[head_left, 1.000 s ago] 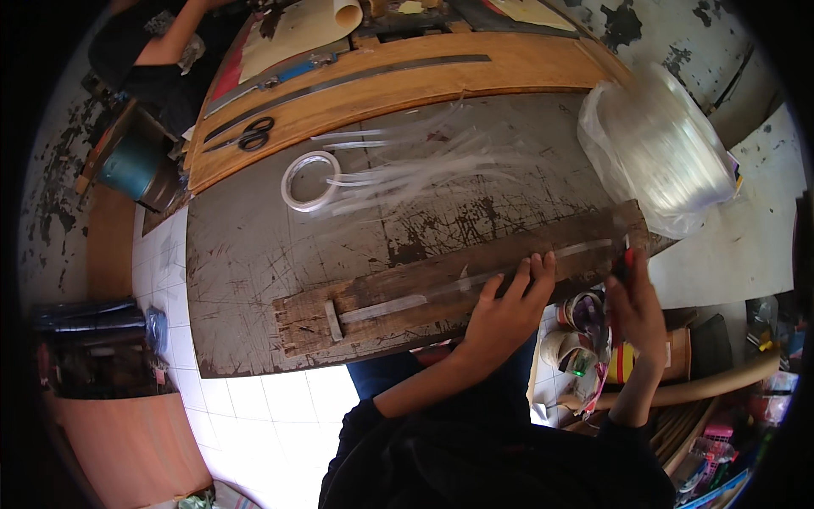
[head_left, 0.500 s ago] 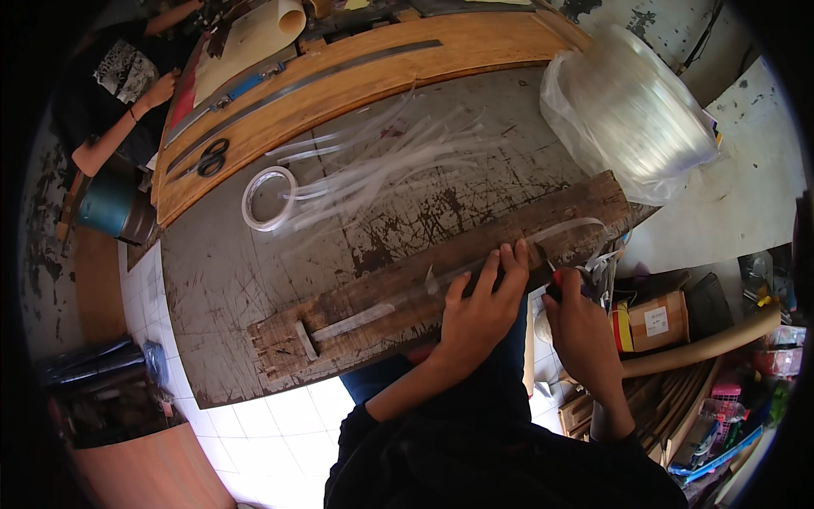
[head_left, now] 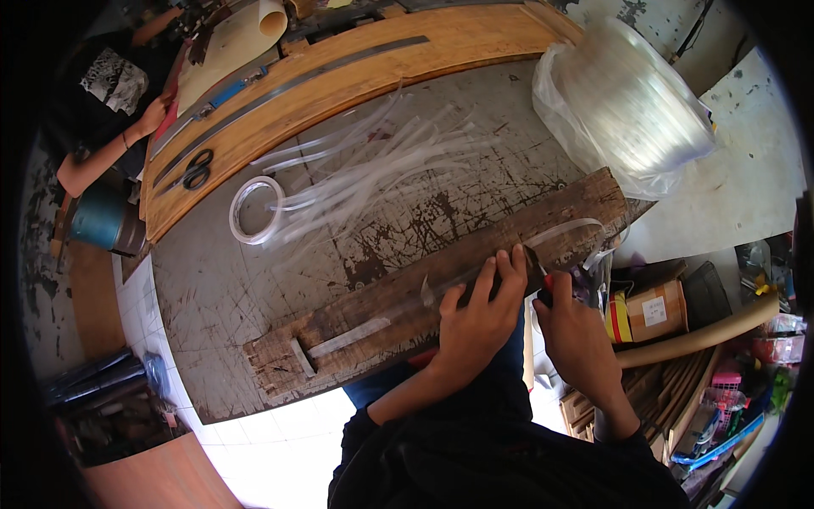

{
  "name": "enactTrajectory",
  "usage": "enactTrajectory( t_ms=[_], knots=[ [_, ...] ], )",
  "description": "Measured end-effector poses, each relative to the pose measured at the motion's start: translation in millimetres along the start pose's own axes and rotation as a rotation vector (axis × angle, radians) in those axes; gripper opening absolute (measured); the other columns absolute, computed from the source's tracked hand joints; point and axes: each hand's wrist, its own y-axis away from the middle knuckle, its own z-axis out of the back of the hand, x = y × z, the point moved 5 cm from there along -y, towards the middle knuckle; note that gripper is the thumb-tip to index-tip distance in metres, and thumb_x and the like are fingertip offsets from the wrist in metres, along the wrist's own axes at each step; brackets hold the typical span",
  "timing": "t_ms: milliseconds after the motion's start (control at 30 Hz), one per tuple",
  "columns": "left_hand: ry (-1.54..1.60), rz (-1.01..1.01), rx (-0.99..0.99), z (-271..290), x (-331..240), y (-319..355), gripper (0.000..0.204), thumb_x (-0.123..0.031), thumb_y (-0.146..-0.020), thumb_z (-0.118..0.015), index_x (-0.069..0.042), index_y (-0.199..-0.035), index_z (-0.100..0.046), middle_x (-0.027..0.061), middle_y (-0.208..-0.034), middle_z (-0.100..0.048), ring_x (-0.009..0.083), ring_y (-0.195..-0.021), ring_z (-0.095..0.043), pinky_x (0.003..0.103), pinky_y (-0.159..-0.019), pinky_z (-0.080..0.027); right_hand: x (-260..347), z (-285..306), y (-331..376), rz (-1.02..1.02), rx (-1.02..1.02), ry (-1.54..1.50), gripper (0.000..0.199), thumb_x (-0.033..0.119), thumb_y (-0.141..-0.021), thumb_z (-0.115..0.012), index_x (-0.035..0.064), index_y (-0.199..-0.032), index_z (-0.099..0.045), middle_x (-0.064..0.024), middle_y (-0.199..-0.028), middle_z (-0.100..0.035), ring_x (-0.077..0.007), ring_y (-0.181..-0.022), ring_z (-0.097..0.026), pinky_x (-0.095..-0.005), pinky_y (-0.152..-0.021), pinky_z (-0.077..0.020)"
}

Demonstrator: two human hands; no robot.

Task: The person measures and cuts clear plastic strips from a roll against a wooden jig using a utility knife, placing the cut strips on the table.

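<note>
A long, worn wooden plank (head_left: 577,201) lies slantwise along the near edge of the table. My left hand (head_left: 476,327) rests on it with fingers stretched out, pressing down on a clear plastic strip (head_left: 564,230). The strip's far end curls over the plank's right part, and the stretch under my palm is hidden. In my closed right hand (head_left: 582,346) is a knife (head_left: 536,265) with a partly visible red handle. Its dark blade tip is beside my left fingertips at the plank's near edge. A small wooden crosspiece (head_left: 303,357) sits near the plank's left end.
Several loose clear strips (head_left: 373,182) and a tape roll (head_left: 257,210) lie on the scratched table (head_left: 212,314). Scissors (head_left: 197,170) and a metal ruler (head_left: 339,64) rest on a wooden board behind. A big plastic-wrapped coil (head_left: 632,106) stands far right. Another person (head_left: 97,157) works far left.
The knife blade has shifted slightly left, closer to my left fingertips, and more of it shows. My left hand stays in place on the plank. The whole view has shifted a little.
</note>
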Motion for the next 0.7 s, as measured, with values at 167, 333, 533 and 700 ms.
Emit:
enactTrajectory(
  t_ms=[167, 333, 533, 700],
  knots=[
    [0.010, -0.002, 0.022, 0.4, 1.3, -2.0, 0.038, -0.021, -0.077, -0.055, -0.016, -0.114, -0.061, -0.0076, -0.103, -0.056, 0.0061, -0.095, -0.052, 0.035, -0.077, -0.030, 3.7, 2.3, -4.7, -0.010, 0.038, 0.048, 0.024, 0.018, -0.092, -0.046, -0.0009, -0.103, -0.035, -0.0229, -0.063, -0.058, -0.0414, -0.059, -0.058, -0.0486, -0.051, -0.0445],
    [0.169, 0.063, 0.127, 5.3, 5.9, -10.7, 0.033, -0.028, -0.080, -0.061, -0.015, -0.110, -0.062, -0.0044, -0.102, -0.056, 0.0079, -0.094, -0.052, 0.036, -0.079, -0.030, 6.9, 6.3, -8.2, -0.015, 0.103, 0.093, 0.023, 0.020, -0.092, -0.045, 0.0001, -0.098, -0.035, -0.0210, -0.058, -0.057, -0.0413, -0.056, -0.058, -0.0492, -0.050, -0.0444],
    [0.588, 0.243, 0.189, -1.8, 30.3, -35.1, 0.014, -0.021, -0.078, -0.065, -0.014, -0.090, -0.063, 0.0006, -0.109, -0.057, 0.0154, -0.097, -0.054, 0.042, -0.088, -0.033, 10.6, 8.3, -11.9, -0.083, 0.173, 0.141, 0.023, 0.022, -0.091, -0.047, 0.0012, -0.092, -0.035, -0.0198, -0.056, -0.056, -0.0387, -0.054, -0.059, -0.0475, -0.047, -0.0455],
    [0.667, 0.258, 0.298, -11.6, 28.3, -39.7, 0.008, -0.015, -0.078, -0.065, -0.011, -0.083, -0.060, 0.0047, -0.119, -0.055, 0.0203, -0.104, -0.053, 0.039, -0.087, -0.037, 8.3, 5.1, -14.5, -0.136, 0.189, 0.163, 0.026, 0.023, -0.090, -0.049, 0.0006, -0.090, -0.037, -0.0184, -0.057, -0.058, -0.0356, -0.051, -0.060, -0.0446, -0.047, -0.0477]
  ],
)
